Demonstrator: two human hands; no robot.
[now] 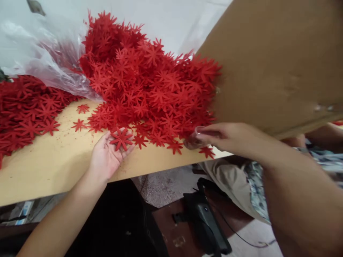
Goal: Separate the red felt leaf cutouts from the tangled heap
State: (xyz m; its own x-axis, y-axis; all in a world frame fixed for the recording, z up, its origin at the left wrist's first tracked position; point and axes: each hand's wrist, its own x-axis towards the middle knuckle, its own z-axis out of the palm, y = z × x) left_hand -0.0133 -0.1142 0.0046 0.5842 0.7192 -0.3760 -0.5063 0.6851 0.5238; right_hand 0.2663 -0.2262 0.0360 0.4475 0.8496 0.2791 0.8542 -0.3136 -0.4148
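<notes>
My left hand (104,157) is palm up at the table's front edge, fingers curled under a red star-shaped flower cutout (122,139) that rests on them. Right of it, my right hand (219,134) pinches a small clear, rounded object (195,138), perhaps plastic; its exact kind is unclear. That object is beside the front right of a large heap of red flower cutouts (152,85). A few single cutouts lie near the edge, one (175,146) just left of the clear object and one (207,152) below my right hand.
A second heap of red cutouts (29,110) lies at the left, partly under a clear plastic bag (53,67). A big brown cardboard panel (273,64) leans at the right. Beyond my right arm, another person's patterned clothing (257,189) shows. Below the wooden table (66,167) lies a black device (206,221).
</notes>
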